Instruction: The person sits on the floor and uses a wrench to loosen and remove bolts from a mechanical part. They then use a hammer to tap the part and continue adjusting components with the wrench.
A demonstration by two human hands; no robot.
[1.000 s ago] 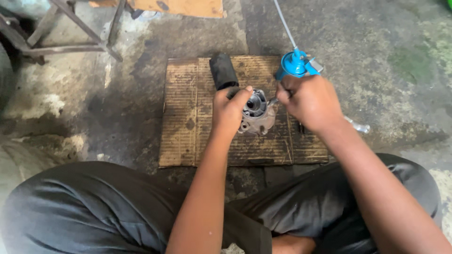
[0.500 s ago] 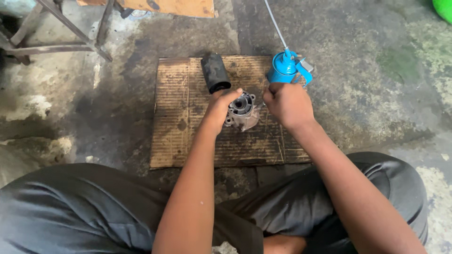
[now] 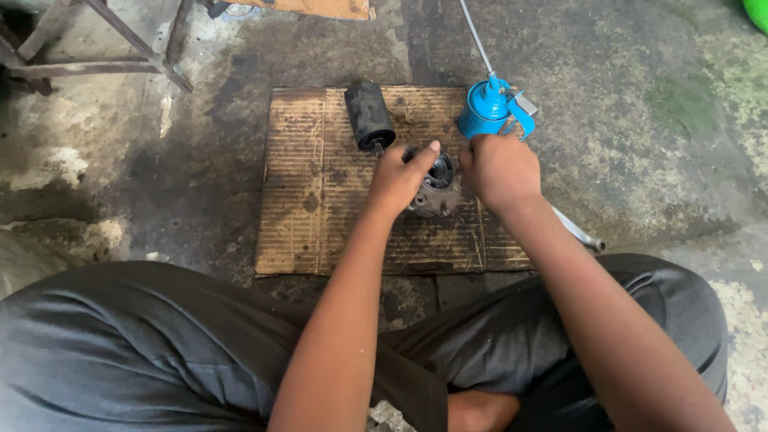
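Looking down from my head camera, I see my legs crossed in dark trousers on a stained concrete floor (image 3: 640, 120). In front of me lies a worn, oil-marked cardboard mat (image 3: 320, 200). Near its middle sits a small grey metal housing (image 3: 436, 188) with a dark round opening on top. My left hand (image 3: 398, 178) is curled over its left side, thumb stretched across the rim. My right hand (image 3: 498, 170) is closed just beside its right edge; I cannot tell whether it pinches anything.

The housing looks like cast metal: I judge it rigid, heavy for its size, and probably greasy, so slippery. The outer body and its lugs seem the safest grip, not the open bore.

A black cylinder (image 3: 369, 116) lies just beyond the housing. A blue oil can (image 3: 484, 112) with a long thin spout stands just beyond my right hand.
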